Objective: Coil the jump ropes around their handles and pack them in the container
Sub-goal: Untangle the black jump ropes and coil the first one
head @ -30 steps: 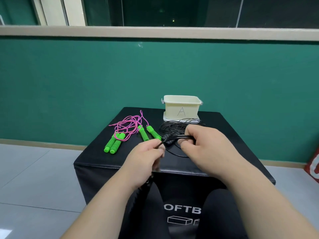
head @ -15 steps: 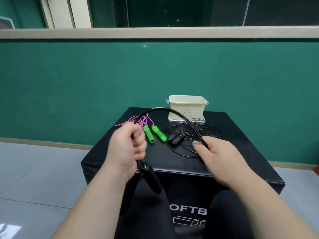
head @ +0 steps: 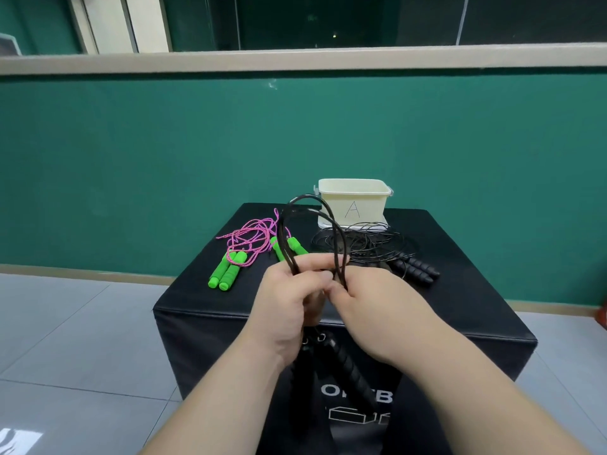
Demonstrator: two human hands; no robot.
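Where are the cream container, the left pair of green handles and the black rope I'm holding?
cream container [head: 369,208], head view, front wall.
left pair of green handles [head: 231,270], head view, their middle.
black rope [head: 348,366], head view, hanging ribbed handle.

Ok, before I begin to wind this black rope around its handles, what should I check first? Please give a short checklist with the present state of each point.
1. Left hand and right hand both grip the folded black rope: ok.
2. Its two handles hang together below the left hand: ok.
3. The raised loops are lifted away from the pink ropes and the second black rope: ok, as far as the view shows.
4. Rope wound around the handles: not ok, not yet begun.
5. Container open at the top: ok.
6. Free room inside the container: cannot tell, its inside is hidden.
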